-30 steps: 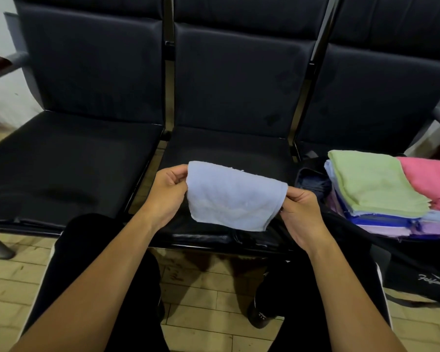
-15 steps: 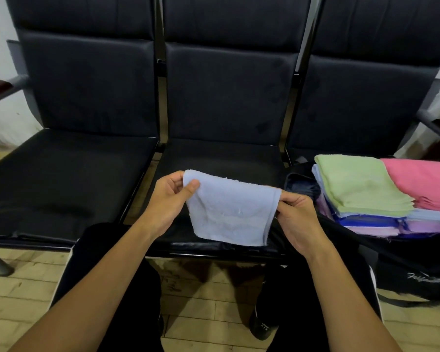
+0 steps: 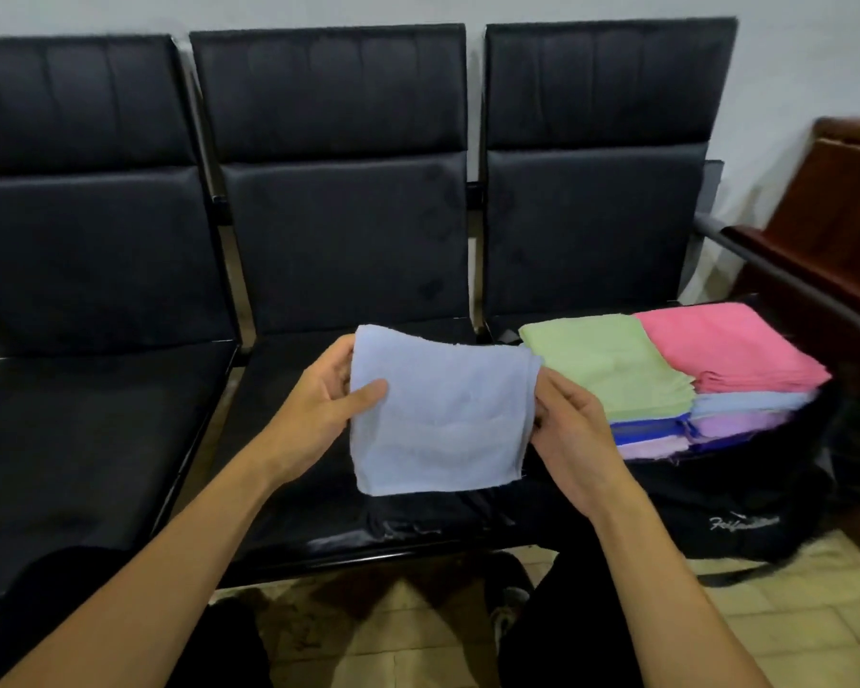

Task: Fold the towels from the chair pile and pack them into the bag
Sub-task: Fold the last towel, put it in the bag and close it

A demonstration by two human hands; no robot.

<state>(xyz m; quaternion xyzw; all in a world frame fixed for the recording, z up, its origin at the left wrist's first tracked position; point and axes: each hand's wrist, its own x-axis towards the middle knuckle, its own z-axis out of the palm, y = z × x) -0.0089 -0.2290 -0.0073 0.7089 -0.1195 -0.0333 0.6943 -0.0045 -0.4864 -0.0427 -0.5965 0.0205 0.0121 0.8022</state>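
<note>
1. Since the earlier frame, both hands have lifted the light blue towel [image 3: 438, 419] higher and carried it rightward, so its right edge now hangs just beside the green towel [image 3: 611, 369] on the packed stack.
2. Left hand [image 3: 319, 409]: thumb laid across the front of the cloth and fingers behind it, pinching the towel's upper left corner.
3. Right hand [image 3: 567, 429]: fingers curled at the towel's right edge, pinching it just below the upper right corner; the fingertips themselves are hidden behind the cloth.
4. Towel position: held in the air above the middle chair seat [image 3: 279, 439], hanging as a folded panel, top edge running left to right, lower edge free.
5. Governing relation: the black bag [image 3: 745, 504] stands on the right-hand seat, directly to the right of the towel. The right hand is the nearer one; the left hand is well apart from the bag.
6. Bag contents: two stacks side by side, the green towel topping the nearer one, a pink towel [image 3: 731, 345] topping the farther one, with blue and lilac layers beneath.
7. Judgement: the fold appears nearly finished; the next move is likely a short sideways carry onto the green stack, keeping the top edge level so the layers do not slip open.
</note>
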